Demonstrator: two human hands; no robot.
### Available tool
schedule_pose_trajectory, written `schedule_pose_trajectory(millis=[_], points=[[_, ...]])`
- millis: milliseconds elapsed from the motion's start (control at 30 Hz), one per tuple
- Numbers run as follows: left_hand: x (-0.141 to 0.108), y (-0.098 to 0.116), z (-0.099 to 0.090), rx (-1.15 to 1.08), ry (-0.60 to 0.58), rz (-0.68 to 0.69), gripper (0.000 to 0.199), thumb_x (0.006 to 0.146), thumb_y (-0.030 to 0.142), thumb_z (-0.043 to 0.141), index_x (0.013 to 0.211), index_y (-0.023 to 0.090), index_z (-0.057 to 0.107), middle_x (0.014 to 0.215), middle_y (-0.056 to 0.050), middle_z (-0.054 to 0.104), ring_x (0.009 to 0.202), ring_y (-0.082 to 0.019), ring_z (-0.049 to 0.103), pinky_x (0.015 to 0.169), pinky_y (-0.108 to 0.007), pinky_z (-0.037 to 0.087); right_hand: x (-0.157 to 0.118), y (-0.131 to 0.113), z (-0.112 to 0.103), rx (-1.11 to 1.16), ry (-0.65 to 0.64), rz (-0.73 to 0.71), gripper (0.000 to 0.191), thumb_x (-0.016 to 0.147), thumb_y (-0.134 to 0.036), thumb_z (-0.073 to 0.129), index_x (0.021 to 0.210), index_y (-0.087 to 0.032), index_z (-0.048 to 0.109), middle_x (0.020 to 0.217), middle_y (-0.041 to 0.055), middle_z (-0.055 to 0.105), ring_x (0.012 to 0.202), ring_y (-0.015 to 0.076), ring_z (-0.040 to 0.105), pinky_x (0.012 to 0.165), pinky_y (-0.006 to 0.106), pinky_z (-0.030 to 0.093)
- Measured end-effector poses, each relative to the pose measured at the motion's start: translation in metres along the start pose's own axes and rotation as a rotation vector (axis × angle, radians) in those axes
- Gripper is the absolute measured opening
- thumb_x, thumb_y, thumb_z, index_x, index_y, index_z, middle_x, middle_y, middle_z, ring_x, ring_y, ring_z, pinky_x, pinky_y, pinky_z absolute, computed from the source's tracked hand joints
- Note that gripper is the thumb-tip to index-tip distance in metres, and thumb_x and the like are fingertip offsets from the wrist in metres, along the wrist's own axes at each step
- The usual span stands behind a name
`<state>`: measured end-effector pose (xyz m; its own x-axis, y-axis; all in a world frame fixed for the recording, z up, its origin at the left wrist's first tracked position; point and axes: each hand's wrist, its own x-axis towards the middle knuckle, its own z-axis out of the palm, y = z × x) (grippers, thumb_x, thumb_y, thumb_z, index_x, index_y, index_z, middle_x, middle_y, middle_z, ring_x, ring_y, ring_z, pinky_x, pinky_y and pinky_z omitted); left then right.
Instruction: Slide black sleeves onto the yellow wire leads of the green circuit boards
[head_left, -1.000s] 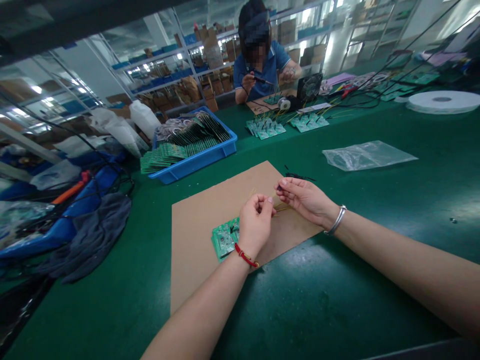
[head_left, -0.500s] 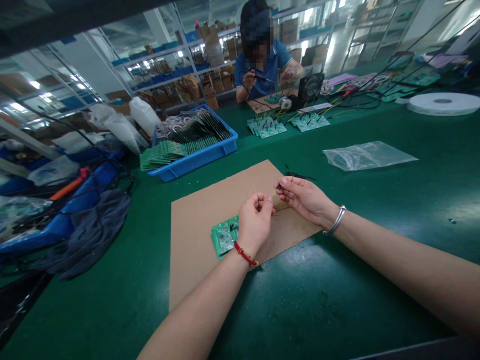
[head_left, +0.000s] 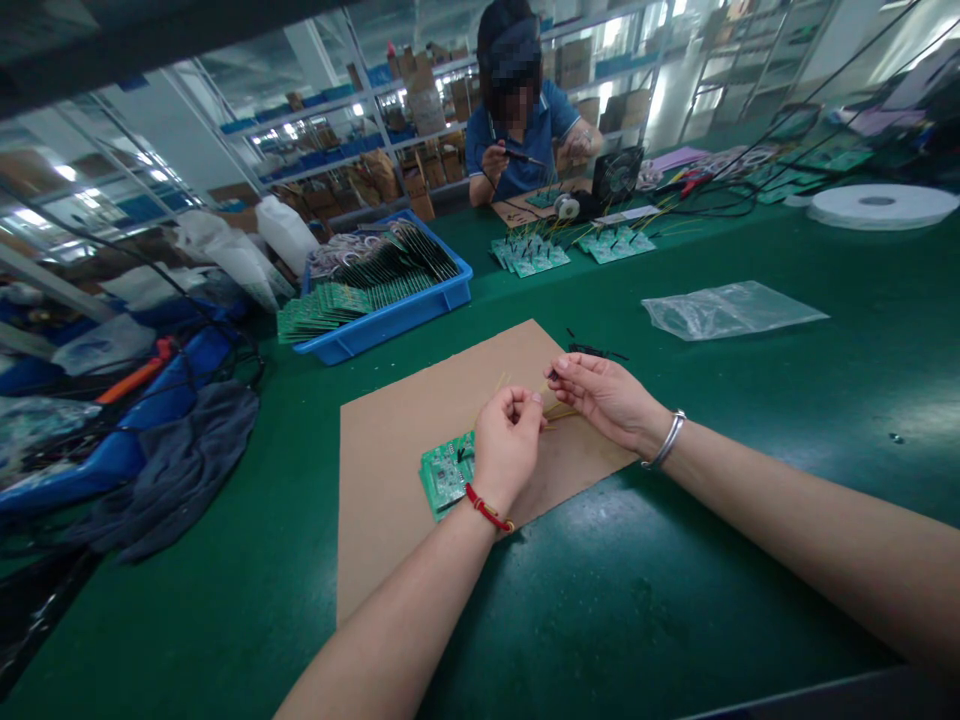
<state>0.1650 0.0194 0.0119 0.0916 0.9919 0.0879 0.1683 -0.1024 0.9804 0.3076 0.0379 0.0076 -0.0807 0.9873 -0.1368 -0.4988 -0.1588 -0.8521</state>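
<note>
Hands stay pinched on yellow wires.

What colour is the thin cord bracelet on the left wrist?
Red. The cord bracelet shows best in the head view.

The only camera is worn on the person's head, it looks forward and down, quite near above the left hand and right hand on the green workbench

pcb on cardboard, tray bhd to left
</note>
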Motion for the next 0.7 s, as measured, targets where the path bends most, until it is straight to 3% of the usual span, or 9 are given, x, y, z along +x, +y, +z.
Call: schedule_pose_trajectory(millis=[700], points=[[-0.0008,-0.0026,-0.0012,0.03,-0.008,0.011,0.015,0.082,0.028,0.053,0.072,0.017,0.055,0.059,0.002,0.056,0.055,-0.011,0.053,0.054,-0.021,0.039,0.0001,0.0013,0.0014,-0.017,0.018,0.002,0.024,0.062,-0.034,0.081,0.069,-0.017,0.066,0.07,-0.0024,0.065,0.064,0.0059,0.057,0.063,0.019,0.044]])
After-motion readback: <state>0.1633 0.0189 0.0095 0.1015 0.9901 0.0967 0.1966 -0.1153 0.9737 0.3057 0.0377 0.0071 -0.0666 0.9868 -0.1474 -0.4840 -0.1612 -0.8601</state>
